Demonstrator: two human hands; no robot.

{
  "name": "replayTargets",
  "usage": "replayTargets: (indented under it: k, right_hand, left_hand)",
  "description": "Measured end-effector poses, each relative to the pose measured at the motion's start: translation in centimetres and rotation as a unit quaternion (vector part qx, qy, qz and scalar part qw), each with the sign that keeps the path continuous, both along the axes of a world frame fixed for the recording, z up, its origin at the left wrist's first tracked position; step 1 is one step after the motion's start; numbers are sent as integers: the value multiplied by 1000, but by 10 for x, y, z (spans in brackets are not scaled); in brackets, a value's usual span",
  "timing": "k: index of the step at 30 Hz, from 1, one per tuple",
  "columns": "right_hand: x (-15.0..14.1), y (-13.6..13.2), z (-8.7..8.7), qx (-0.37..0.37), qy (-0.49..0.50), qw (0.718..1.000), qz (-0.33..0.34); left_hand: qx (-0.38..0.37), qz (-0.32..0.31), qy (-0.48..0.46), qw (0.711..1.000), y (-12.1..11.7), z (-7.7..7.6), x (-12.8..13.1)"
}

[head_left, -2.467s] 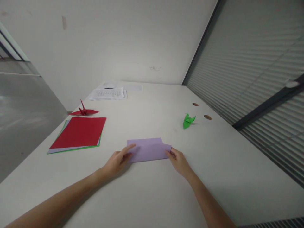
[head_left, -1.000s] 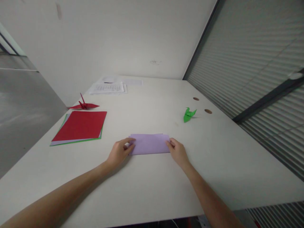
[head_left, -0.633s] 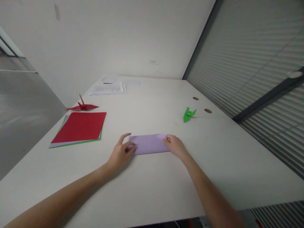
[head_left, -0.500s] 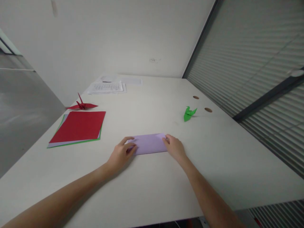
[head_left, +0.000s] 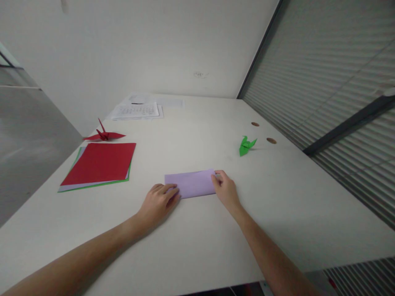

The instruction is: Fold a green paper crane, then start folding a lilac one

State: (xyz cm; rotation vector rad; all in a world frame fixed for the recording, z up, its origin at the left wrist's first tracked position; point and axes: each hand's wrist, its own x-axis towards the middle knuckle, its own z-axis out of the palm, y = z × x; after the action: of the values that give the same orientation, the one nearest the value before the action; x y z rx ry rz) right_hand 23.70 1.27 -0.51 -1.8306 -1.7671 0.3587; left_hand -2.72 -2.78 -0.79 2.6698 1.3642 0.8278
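Note:
A sheet of purple origami paper (head_left: 196,183), folded into a long rectangle, lies on the white table in front of me. My left hand (head_left: 159,201) rests at its lower left corner, fingers stretched flat with the tips on the paper. The right end is pinched between the thumb and fingers of my right hand (head_left: 226,189), and the far right corner looks slightly raised. Part of the lower left edge is hidden under my left fingers.
Left of the folded paper is a stack of red, purple and green sheets (head_left: 100,163). Behind it sits a red paper crane (head_left: 104,135). A green paper crane (head_left: 246,146) stands to the right, near two round holes. Written papers (head_left: 138,110) lie at the back.
My left hand has slid down from the paper's left end to its lower left corner, uncovering the upper left corner. My right hand stays on the right end.

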Motion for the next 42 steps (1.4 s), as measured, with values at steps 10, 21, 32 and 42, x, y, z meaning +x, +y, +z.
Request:
replayTargets:
  k: [10,21,32,42]
  right_hand:
    - [-3,10,-2,15,11,1000,-15]
    - [-4,12,-1,1,-22,999,-23]
    - [-5,13,3,0,-73,997,-21]
    - [-5,15,3,-16,-98,995,-24]
  left_hand:
    - [-1,-5,9,1000,2,-2,3]
    - [-69,9,13,997,10,6,1]
    - [-58,59,39,996,23,6,-3]
    - [-72,71,55,993,31,3,-10]
